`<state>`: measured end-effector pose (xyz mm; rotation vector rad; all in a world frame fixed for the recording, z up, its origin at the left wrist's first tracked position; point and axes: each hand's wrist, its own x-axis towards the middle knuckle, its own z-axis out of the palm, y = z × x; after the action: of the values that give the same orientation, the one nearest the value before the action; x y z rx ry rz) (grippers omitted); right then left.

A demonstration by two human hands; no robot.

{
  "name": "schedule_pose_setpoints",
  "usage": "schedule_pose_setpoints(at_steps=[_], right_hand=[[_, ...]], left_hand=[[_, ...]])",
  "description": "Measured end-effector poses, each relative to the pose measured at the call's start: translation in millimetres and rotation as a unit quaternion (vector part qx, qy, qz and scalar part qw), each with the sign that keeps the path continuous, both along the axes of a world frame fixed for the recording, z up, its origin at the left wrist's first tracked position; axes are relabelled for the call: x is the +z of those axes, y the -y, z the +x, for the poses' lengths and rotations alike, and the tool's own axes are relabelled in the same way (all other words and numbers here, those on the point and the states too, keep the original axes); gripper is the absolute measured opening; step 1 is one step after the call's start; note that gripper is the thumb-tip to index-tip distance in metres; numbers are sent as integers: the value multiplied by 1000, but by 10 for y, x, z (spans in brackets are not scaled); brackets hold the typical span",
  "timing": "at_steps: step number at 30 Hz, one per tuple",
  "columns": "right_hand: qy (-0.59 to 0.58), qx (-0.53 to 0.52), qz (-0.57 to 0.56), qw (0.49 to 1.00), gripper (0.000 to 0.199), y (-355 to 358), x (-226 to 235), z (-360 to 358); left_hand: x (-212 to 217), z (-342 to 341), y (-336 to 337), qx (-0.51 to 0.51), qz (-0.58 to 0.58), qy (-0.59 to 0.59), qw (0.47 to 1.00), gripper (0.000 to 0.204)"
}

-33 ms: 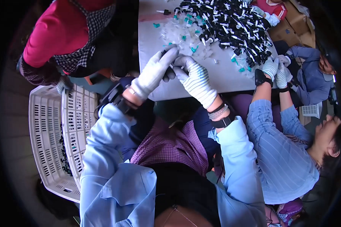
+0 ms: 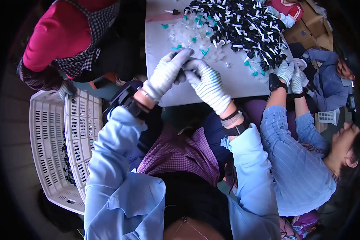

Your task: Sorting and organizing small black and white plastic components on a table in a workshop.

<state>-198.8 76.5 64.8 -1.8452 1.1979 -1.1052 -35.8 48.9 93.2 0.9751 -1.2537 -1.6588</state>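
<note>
Over the near edge of the white table [image 2: 158, 44], my left hand [image 2: 164, 74] and my right hand [image 2: 209, 85] meet, both in pale gloves with greyish fingers. Each is closed, thumb and fingers pinched together at the fingertips. Whatever lies between them is hidden by the gloves. Just beyond my fingers spreads a heap of small translucent pieces [image 2: 184, 37], with teal pieces [image 2: 205, 52] scattered among them. Farther right is a large pile of black parts with white tips [image 2: 248, 30].
Two white slatted crates [image 2: 48, 160] stand at my left, with dark parts inside. A person in a pink sleeve [image 2: 48, 44] has a gloved hand at the crates' rim. Close on my right, another person's gloved hands [image 2: 296, 78] work at the table edge. Cardboard boxes [image 2: 302, 38] sit beyond.
My left hand and forearm have shifted slightly right, bringing the left fingers closer to the right ones. A teal piece beside my left fingertips shows more clearly now.
</note>
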Motion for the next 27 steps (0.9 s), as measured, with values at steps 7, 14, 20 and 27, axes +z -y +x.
schedule_pose_setpoints(at_steps=[7,14,20,27], right_hand=[[-290,-191,13,938,31,324,-381,-663],[-444,-131,52,885,32,280,-430,-442],[-126,-165,62,976,25,446,-499,-643],[-313,-49,-182,931,32,233,153,-369]], left_hand=[[-621,-370,270,17,-243,235,941,28],[-728,-331,294,-54,-241,326,912,37],[-700,-404,395,-71,-269,373,885,36],[-748,-407,429,-91,-282,396,869,40]])
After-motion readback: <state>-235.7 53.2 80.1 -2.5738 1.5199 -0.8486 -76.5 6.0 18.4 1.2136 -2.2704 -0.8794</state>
